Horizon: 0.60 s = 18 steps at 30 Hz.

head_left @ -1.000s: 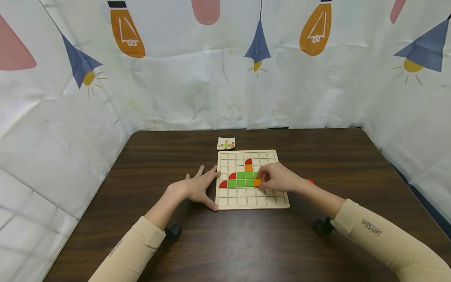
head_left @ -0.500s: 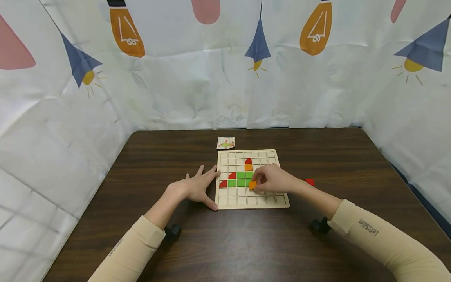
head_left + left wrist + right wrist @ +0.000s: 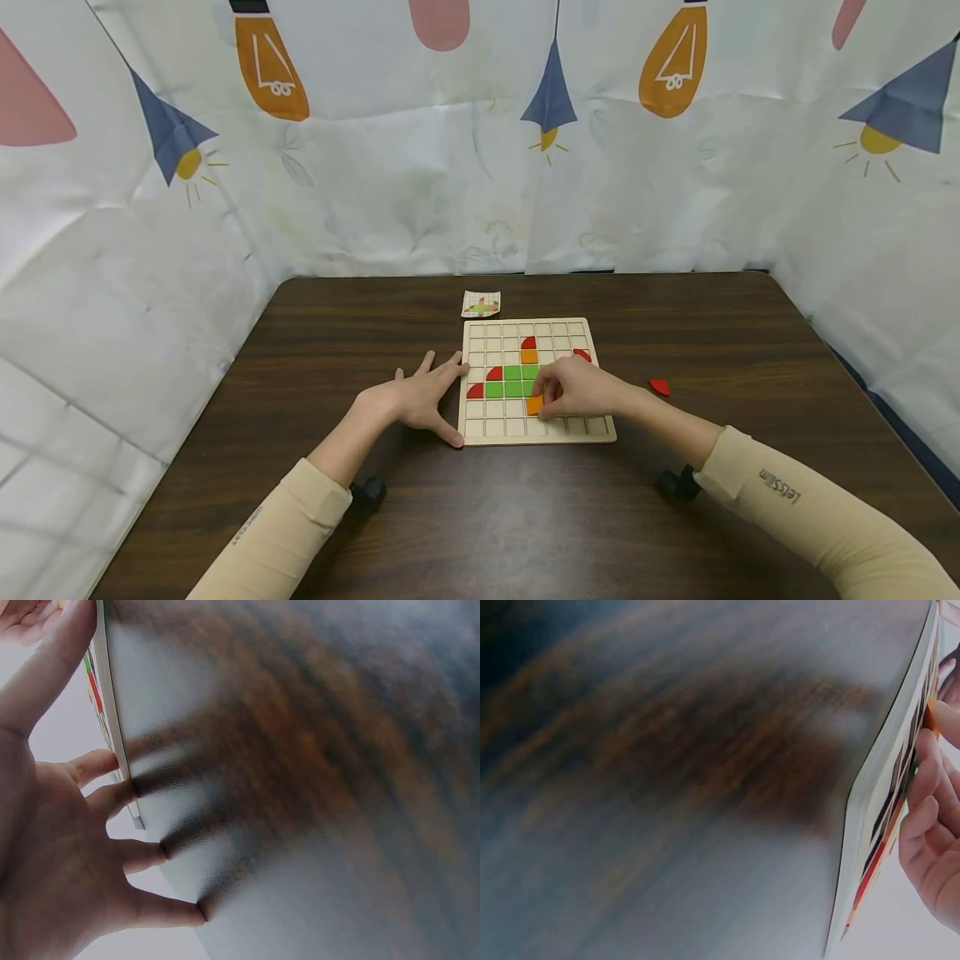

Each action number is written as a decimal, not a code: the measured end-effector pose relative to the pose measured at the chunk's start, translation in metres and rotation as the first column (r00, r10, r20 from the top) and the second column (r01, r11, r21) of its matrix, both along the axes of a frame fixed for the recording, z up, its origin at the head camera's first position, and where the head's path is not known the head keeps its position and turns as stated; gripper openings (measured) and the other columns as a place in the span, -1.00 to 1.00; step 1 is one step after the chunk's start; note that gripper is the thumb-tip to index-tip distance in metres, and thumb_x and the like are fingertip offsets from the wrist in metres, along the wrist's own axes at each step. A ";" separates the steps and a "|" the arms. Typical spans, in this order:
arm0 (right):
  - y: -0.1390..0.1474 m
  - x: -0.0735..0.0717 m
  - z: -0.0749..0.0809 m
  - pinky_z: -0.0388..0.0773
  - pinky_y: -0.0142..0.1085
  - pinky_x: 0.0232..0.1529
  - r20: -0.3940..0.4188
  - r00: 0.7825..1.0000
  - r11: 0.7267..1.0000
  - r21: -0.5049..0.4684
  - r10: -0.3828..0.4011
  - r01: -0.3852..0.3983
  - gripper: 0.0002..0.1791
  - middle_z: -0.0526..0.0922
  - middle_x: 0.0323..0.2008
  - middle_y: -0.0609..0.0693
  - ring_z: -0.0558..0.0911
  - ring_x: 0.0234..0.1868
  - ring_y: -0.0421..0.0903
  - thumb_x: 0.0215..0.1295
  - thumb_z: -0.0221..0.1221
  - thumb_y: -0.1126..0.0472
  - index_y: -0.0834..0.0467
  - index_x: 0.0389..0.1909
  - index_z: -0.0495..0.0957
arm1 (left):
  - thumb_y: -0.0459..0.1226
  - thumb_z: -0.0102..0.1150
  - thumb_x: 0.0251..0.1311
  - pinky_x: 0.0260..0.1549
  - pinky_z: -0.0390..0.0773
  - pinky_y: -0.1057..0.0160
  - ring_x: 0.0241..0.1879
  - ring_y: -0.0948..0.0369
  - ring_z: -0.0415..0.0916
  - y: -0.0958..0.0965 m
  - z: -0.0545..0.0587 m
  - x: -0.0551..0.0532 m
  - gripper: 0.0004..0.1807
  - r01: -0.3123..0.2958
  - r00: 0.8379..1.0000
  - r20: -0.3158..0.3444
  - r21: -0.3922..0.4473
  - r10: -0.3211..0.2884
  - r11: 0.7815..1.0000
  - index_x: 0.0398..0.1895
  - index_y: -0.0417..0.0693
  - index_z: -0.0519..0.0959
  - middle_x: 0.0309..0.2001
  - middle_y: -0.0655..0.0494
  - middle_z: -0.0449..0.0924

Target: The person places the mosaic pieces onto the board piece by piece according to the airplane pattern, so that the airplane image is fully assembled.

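Observation:
A pale wooden grid board (image 3: 495,428) lies on the dark table. Green squares (image 3: 513,381) fill cells across its middle, with red quarter-round pieces (image 3: 476,392) at the left and another at the top above an orange square (image 3: 529,357). My right hand (image 3: 585,386) pinches an orange square tile (image 3: 534,406) between thumb and fingers, just below the green rows; in the right wrist view the tile (image 3: 930,716) shows at the fingertips. My left hand (image 3: 408,400) is spread, its thumb and fingertips against the board's left edge. Cells under my right hand are hidden.
A small pattern card (image 3: 481,305) lies behind the board, showing a similar coloured figure. A loose red quarter-round piece (image 3: 659,387) is on the table to the right of the board. A printed white cloth (image 3: 390,200) hangs beyond the table's far edge.
My right hand has moved the orange tile left and toward me, from the lower green row to the row below. The red piece at right has come into fuller view. My left hand stays put.

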State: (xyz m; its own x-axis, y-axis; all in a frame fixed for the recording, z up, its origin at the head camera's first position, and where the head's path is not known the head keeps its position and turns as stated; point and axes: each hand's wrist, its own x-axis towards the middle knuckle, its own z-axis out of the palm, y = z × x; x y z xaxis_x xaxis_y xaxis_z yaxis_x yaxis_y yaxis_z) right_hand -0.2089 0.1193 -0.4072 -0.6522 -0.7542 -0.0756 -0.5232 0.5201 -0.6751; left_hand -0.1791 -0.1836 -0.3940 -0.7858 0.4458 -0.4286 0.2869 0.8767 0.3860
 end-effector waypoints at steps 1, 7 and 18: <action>0.000 0.000 0.000 0.56 -0.34 -0.36 -0.004 1.000 1.000 0.001 -0.001 0.001 -0.77 0.63 -0.53 -0.19 0.57 -0.49 -0.25 0.13 0.49 0.28 0.20 -0.21 0.69 | 0.20 0.58 -0.06 0.27 -0.22 -0.61 0.59 -0.19 -0.51 0.000 0.000 0.000 0.31 -0.001 1.000 -0.001 0.000 0.001 1.000 0.67 0.06 0.00 0.67 0.02 -0.36; -0.002 0.002 0.002 0.55 -0.34 -0.39 -0.021 1.000 1.000 0.004 0.002 -0.001 -0.77 0.62 -0.55 -0.21 0.57 -0.51 -0.26 0.13 0.48 0.28 0.19 -0.20 0.68 | 0.20 0.58 -0.07 0.27 -0.22 -0.61 0.59 -0.19 -0.51 0.000 0.000 0.000 0.31 -0.005 1.000 -0.003 0.000 0.005 1.000 0.67 0.07 0.00 0.67 0.03 -0.36; 0.016 0.002 0.002 0.57 -0.30 -0.32 -0.031 0.999 0.999 -0.022 -0.032 0.031 -0.77 0.65 -0.52 -0.23 0.60 -0.46 -0.24 0.16 0.44 0.30 0.17 -0.15 0.69 | 0.19 0.58 -0.05 0.27 -0.24 -0.61 0.59 -0.19 -0.52 0.000 0.000 0.001 0.31 -0.003 1.000 0.001 0.008 0.003 1.000 0.68 0.05 0.00 0.67 0.04 -0.37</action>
State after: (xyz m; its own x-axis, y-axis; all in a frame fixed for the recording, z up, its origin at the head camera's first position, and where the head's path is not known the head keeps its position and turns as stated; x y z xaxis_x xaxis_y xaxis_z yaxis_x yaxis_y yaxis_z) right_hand -0.2072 0.1350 -0.4050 -0.6774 -0.7346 -0.0388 -0.5276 0.5219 -0.6703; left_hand -0.1783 -0.1839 -0.3938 -0.7868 0.4467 -0.4259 0.2833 0.8745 0.3937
